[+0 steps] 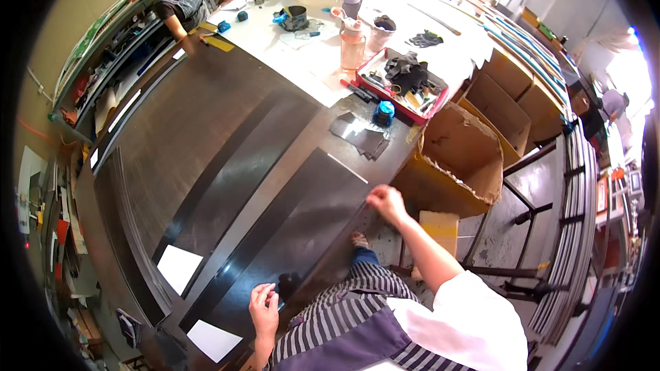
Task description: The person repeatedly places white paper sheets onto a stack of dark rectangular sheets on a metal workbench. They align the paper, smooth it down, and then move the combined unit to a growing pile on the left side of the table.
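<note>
Head view: the left hand (264,309) is hovering at the near edge of a long dark panel (302,213), its fingers released and loosely bent. The right hand (386,204) is hanging just beyond the panel's right end, its fingers curling together; whether they are pinching anything, I cannot tell. The panel is lying flat along the near side of the counter (328,122), and a white sheet (214,341) is resting at its left end. Another dark panel (230,182) is lying beyond it, also bearing a white sheet at its near end. Dark cut pieces (361,135) are lying near a red tray (438,111), and an open cardboard box (443,197) is standing right of the counter. A co-worker (185,10) is leaning in at the far left.
</note>
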The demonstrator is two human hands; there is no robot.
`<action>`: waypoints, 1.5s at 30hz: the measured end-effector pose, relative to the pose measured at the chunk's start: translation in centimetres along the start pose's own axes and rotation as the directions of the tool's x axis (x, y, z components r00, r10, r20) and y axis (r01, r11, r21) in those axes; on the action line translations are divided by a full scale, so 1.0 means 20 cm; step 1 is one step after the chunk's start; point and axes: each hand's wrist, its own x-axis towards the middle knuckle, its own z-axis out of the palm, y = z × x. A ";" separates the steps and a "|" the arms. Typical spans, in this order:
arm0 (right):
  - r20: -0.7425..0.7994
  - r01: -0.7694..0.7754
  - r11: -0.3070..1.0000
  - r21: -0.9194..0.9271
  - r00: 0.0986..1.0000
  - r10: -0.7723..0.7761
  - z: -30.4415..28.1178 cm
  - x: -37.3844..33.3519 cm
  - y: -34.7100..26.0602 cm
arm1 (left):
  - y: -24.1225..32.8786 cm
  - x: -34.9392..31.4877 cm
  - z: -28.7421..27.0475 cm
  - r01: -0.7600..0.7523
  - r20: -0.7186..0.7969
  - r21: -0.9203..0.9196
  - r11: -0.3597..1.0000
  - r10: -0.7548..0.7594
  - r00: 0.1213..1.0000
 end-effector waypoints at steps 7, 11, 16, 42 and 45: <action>-0.169 0.140 0.926 -0.351 0.963 -0.210 -0.25 0.90 0.09 | 0.55 0.42 0.54 -0.081 0.196 0.017 0.997 0.076 0.978; -0.011 -0.005 0.885 -0.466 1.000 0.000 -0.26 1.04 0.06 | 0.62 0.49 0.66 0.042 0.248 0.012 0.999 -0.044 0.968; 0.025 0.098 0.813 -0.574 0.994 -0.103 -0.29 1.03 -0.02 | 0.65 0.58 0.75 -0.022 0.246 0.053 0.998 0.008 0.969; 0.364 -0.109 0.969 0.222 0.931 0.022 -0.13 0.17 -0.13 | 0.41 0.86 1.15 0.542 0.368 -0.644 0.540 -0.402 0.839; 0.359 -0.183 0.935 0.305 0.931 0.066 -0.14 0.26 -0.11 | 0.37 0.96 1.19 0.379 0.197 -0.506 0.775 -0.323 0.925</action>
